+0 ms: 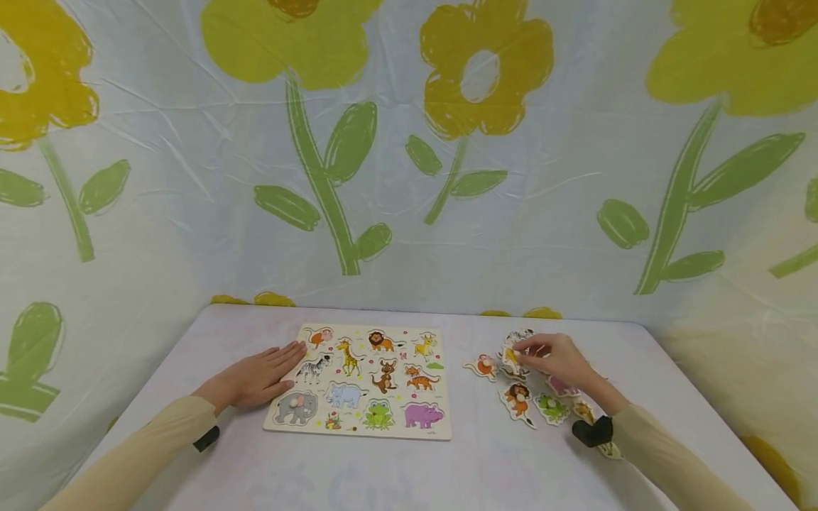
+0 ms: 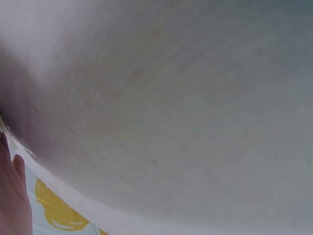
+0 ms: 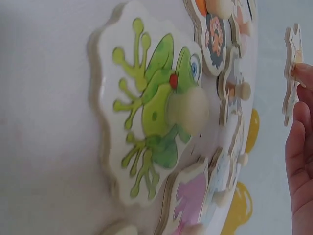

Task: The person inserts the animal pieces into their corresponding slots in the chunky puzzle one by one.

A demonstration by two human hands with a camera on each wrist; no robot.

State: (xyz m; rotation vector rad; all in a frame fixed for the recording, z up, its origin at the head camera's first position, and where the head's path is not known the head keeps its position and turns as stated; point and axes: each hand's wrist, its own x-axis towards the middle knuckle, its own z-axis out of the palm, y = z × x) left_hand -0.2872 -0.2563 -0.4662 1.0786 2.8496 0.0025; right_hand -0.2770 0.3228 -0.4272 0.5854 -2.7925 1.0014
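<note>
My left hand (image 1: 265,377) lies flat with straight fingers at the left edge of a wooden animal puzzle board (image 1: 396,333). An elephant piece (image 1: 295,409) with a knob sits in the board's front left corner. My right hand (image 1: 557,356) pinches a yellow animal puzzle piece (image 1: 510,357) by its knob, above the loose pieces. In the right wrist view that piece (image 3: 289,76) stands edge-on, raised off the table. Below it lie a monkey piece (image 1: 483,367), a lion piece (image 1: 517,404) and a frog piece (image 1: 552,409). The left wrist view shows only part of the left hand (image 2: 14,196).
A purple hippo piece (image 1: 561,387) lies partly hidden under the right hand. A zebra piece (image 1: 519,335) is behind the held piece, and a giraffe piece (image 1: 584,409) lies by the right wrist. A flowered cloth (image 1: 396,234) hangs behind the table (image 1: 358,475).
</note>
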